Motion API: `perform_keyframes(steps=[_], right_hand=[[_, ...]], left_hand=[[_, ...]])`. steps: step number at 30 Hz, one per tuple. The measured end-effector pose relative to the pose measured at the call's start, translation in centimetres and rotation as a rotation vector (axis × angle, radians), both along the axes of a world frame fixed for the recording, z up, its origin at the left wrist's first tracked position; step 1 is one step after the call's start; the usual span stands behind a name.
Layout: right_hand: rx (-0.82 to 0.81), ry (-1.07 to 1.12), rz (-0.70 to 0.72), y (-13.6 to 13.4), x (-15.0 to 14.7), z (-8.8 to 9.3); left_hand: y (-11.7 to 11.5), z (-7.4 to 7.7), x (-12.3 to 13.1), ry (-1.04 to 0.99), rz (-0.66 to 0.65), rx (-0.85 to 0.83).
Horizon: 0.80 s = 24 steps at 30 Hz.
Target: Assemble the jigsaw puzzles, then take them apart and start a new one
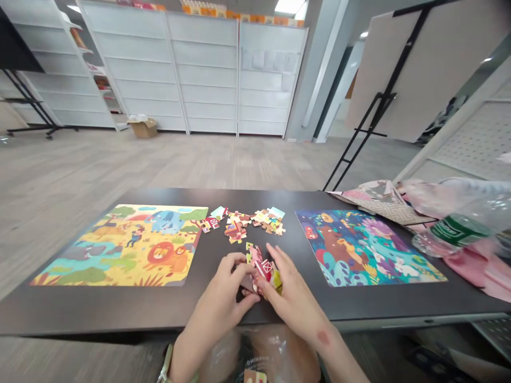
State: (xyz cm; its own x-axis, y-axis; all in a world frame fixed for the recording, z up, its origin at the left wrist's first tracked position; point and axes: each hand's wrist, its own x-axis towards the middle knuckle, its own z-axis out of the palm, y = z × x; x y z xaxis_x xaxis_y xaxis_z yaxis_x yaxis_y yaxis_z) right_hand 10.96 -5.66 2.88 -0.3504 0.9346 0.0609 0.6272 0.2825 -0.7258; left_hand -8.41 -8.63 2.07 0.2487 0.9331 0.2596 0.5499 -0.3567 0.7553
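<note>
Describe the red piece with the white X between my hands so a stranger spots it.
On the black table, between the lion picture and the bear picture, the left hand and right hand hold puzzle pieces. The red piece with the white X is among them. Its red lookalike lies by the lion picture; this one sits between the hands.

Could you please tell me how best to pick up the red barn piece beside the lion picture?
I would probably pinch the barn piece by its near edge, coming from the near side: it looks flat, the lion picture lies at its left, loose pieces sit to its right, and tabletop shows before it.
</note>
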Motion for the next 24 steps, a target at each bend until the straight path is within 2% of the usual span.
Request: perform_keyframes(steps=[3, 7, 12, 16, 18, 20, 22, 24], right_hand=[[-0.069, 0.011, 0.048, 0.1, -0.4, 0.5], [-0.125, 0.174, 0.092, -0.1, -1.5, 1.1], [-0.130, 0.403, 0.006, -0.7, -3.1, 1.0], [-0.133, 0.554, -0.112, -0.5, -2.1, 0.5], [-0.143, 0.668, -0.203, -0.1, -0.8, 0.2], [-0.165, 0.824, -0.276, 0.3, 0.5, -0.3], [-0.188, 0.973, -0.315, 0.6, 1.4, -0.6], [-0.212, 1.063, -0.324, 0.7, 1.8, -0.8]], left_hand=[[0.0, 0.3, -0.1, -0.093, -0.045, -0.041], [0.0, 0.5, -0.3, -0.150, -0.088, -0.039], [-0.4, 0.1, -0.4, -0.115, -0.064, 0.054], [-0.9, 0.7, -0.6, -0.087, -0.039, 0.089], [-0.9, 1.1, -0.8, -0.094, 0.037, 0.113], [-0.6, 1.2, -1.0, -0.086, 0.191, 0.144], [-0.2, 0.9, -1.4, -0.030, 0.334, 0.161], [0.3, 0.3, -2.1, 0.069, 0.383, 0.160]])
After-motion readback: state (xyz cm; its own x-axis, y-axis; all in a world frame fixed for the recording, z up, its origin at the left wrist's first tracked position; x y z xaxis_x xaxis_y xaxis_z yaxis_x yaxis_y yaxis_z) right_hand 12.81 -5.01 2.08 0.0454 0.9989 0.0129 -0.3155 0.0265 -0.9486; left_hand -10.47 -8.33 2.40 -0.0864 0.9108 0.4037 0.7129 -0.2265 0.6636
